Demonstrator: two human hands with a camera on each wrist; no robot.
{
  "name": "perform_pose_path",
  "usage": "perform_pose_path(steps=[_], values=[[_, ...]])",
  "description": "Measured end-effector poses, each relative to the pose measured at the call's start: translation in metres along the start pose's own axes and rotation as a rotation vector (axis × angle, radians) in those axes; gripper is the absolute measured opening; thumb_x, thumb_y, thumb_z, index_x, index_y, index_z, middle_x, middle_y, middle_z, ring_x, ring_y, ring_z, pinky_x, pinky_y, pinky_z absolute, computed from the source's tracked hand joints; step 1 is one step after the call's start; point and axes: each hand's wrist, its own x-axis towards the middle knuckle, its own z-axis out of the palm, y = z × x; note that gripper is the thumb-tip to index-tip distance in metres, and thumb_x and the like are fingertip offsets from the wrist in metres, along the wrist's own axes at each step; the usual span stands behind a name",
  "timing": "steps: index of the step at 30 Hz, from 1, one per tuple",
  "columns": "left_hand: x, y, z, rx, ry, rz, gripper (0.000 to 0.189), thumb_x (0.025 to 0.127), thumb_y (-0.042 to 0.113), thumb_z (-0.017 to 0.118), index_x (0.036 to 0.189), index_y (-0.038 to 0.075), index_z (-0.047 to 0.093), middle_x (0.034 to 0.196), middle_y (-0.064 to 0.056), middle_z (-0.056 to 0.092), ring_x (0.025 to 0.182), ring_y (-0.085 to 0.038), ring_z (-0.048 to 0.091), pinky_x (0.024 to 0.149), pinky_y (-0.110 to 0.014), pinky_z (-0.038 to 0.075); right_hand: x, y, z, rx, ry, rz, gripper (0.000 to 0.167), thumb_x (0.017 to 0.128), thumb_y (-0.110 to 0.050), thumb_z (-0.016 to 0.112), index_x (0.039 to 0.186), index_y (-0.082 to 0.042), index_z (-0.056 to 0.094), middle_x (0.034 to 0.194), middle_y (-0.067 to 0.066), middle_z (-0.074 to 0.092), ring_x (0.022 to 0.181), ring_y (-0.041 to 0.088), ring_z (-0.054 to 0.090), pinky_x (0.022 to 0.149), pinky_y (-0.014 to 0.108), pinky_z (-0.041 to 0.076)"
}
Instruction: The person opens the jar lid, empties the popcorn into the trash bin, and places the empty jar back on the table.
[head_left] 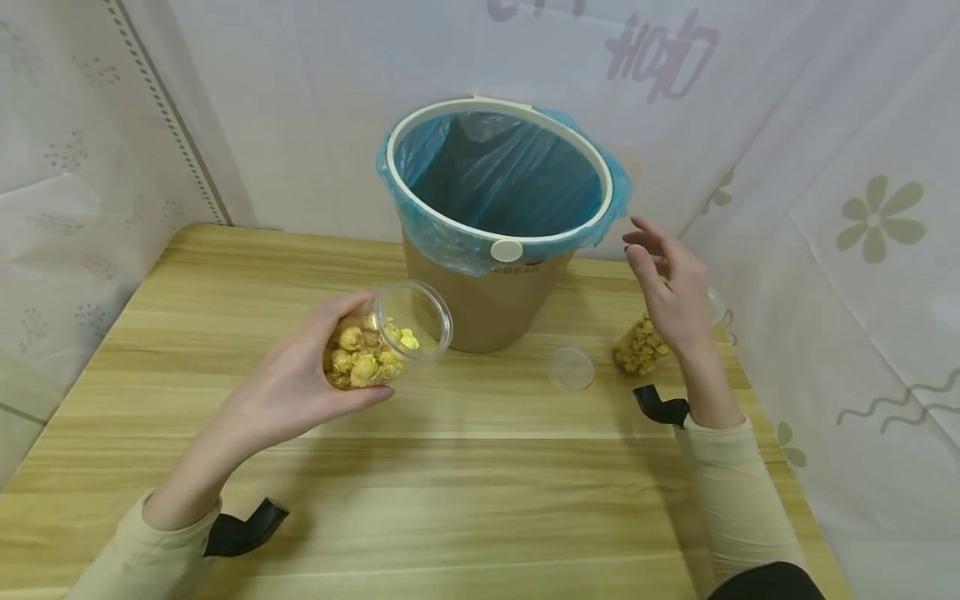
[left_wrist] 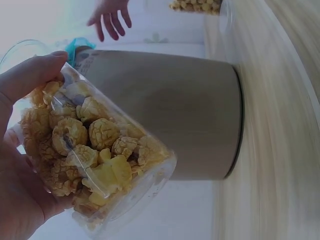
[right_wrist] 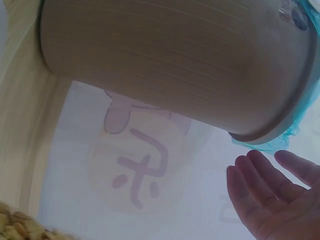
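My left hand [head_left: 288, 383] grips a clear plastic jar [head_left: 365, 362] of yellow popcorn, its fingers and thumb around the sides. The jar leans with its mouth up and to the right, in front of the trash bin [head_left: 480, 308]. In the left wrist view, popcorn pieces [left_wrist: 102, 132] show through the jar wall. My right hand [head_left: 675, 287] hovers right of the bin with loosely extended fingers and holds nothing. Below it, partly covered by the hand, stands a second jar of popcorn [head_left: 637, 348]. A clear round lid [head_left: 572, 369] lies flat on the table between that jar and the bin.
The brown bin stands at the back of the wooden table [head_left: 450, 517], lined with a blue plastic bag [head_left: 442, 242] under a white rim ring [head_left: 606, 187]. Printed curtains [head_left: 300, 108] hang behind and beside the table. Black mounts [head_left: 243, 529] sit on both wrists.
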Motion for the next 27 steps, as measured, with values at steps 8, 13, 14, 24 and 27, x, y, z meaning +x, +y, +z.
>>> perform_pose_path(steps=[8,13,14,24,27], values=[[0.001,-0.005,-0.014,-0.011,0.016,-0.052,0.102,0.071,0.026,0.096,0.156,0.025,0.038,0.141,-0.009,0.056,0.122,-0.03,0.058,0.095,-0.055,0.049,0.014,-0.009,-0.003,0.023,0.016,0.025,0.047,0.107,-0.043,0.051,0.148,-0.021,0.056,0.13,0.013,0.071,0.107,0.0,0.066,0.085,0.006,0.048],[0.003,-0.008,-0.023,0.007,0.03,-0.054,0.102,0.072,0.026,0.095,0.156,0.027,0.038,0.139,-0.009,0.054,0.122,-0.028,0.056,0.097,-0.037,0.048,0.024,-0.015,-0.004,0.039,0.011,0.066,0.047,0.107,-0.043,0.05,0.15,-0.024,0.054,0.133,0.011,0.069,0.103,-0.006,0.063,0.084,0.007,0.051],[0.004,-0.009,-0.024,0.014,0.038,-0.048,0.102,0.072,0.025,0.096,0.156,0.026,0.038,0.139,-0.009,0.054,0.122,-0.028,0.056,0.096,-0.03,0.046,0.027,-0.017,-0.004,0.04,0.007,0.072,0.047,0.107,-0.043,0.05,0.15,-0.024,0.054,0.134,0.01,0.068,0.105,-0.002,0.064,0.084,0.008,0.052],[0.009,-0.014,-0.037,0.014,0.069,-0.062,0.103,0.07,0.018,0.096,0.156,0.02,0.038,0.14,-0.012,0.054,0.125,-0.031,0.054,0.091,-0.004,0.033,0.048,-0.03,-0.009,0.072,-0.07,0.141,0.052,0.105,-0.049,0.051,0.153,-0.028,0.048,0.146,0.011,0.061,0.113,0.02,0.068,0.085,0.015,0.057],[0.012,-0.016,-0.043,0.012,0.088,-0.066,0.105,0.068,0.014,0.096,0.155,0.019,0.038,0.14,-0.013,0.055,0.125,-0.03,0.053,0.091,-0.002,0.031,0.053,-0.033,-0.011,0.059,-0.105,0.153,0.056,0.104,-0.052,0.05,0.155,-0.029,0.046,0.146,0.01,0.06,0.118,0.023,0.067,0.087,0.017,0.058]])
